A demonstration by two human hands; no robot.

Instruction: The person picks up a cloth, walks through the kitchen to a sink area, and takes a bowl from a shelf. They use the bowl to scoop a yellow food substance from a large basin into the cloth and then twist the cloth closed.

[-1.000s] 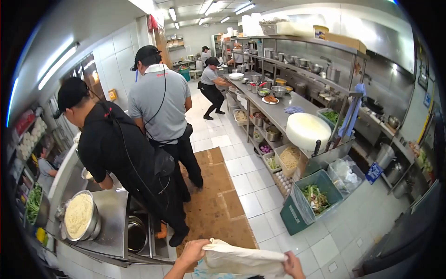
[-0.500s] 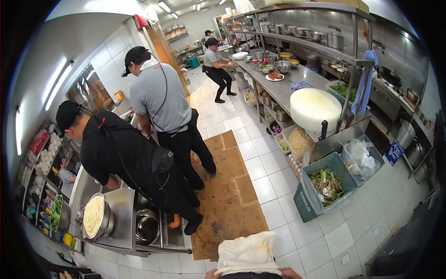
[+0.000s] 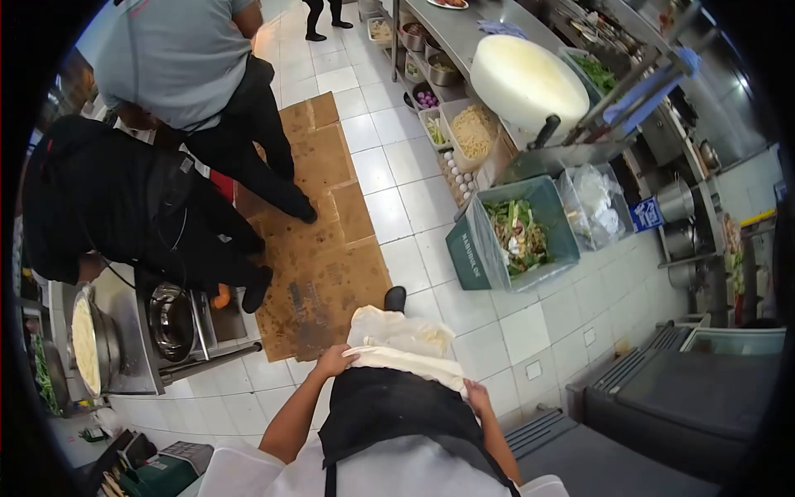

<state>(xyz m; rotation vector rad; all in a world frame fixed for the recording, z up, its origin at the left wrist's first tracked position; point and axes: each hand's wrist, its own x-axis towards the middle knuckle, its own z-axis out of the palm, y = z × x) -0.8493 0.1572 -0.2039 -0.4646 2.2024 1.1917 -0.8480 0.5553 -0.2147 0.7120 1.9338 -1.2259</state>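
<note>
A cream-coloured cloth (image 3: 402,335) hangs in front of the black apron (image 3: 397,406) at my waist, its upper edge folded over in a roll. At the cloth's left end, my left hand (image 3: 337,362) has its fingers closed on the edge. My right hand (image 3: 476,398) grips the other end, lower and to the right. Between the hands the folded edge is stretched across the apron. A dark shoe (image 3: 396,299) shows just beyond the cloth.
Two people stand at the left by a steel sink counter (image 3: 137,364), on flattened cardboard (image 3: 323,240). A green waste bin (image 3: 468,257) with food scraps is ahead right, beside a clear bin (image 3: 596,207). Dark equipment (image 3: 679,398) stands at the lower right.
The view has tilted down and turned right, so my forearms and apron now show. The cloth appears lower, with its top edge folded and both hands in fuller view.
</note>
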